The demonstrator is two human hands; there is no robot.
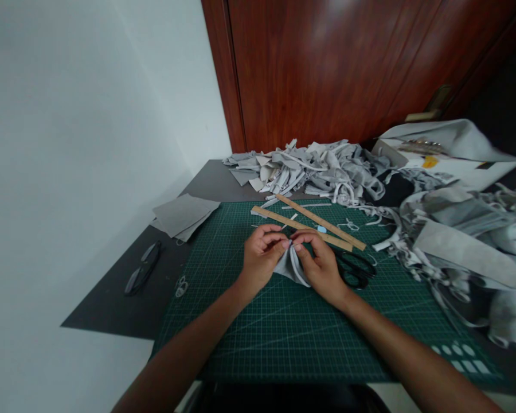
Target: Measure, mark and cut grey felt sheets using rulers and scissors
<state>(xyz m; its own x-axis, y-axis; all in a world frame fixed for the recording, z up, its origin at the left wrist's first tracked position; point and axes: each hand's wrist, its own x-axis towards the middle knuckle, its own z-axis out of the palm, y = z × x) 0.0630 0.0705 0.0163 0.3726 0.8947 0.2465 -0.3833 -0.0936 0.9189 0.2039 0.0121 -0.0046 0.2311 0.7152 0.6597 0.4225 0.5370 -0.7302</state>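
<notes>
Item: grey fabric piece (291, 265), folded, held over the middle of the green cutting mat (258, 338).

Your left hand (260, 258): fingers curled, pinching the upper edge of the fabric piece between thumb and fingertips.

Your right hand (320, 265): likewise clenched on the same piece, thumb and fingertips meeting your left hand's at the top fold; the fabric hangs down between both palms.

Just beyond your hands: two wooden rulers (313, 225), lying aslant and close together on the mat, with a small blue chalk (321, 229) between them.

Right of your right hand: black scissors (356, 268), flat on the mat, partly hidden by the hand.

Far edge: heap of grey scraps (309, 169).

Right side: larger grey pieces (468, 252), piled.

Left, off the mat: stack of grey squares (183, 215); glasses (143, 268) on the dark table (112, 310).
</notes>
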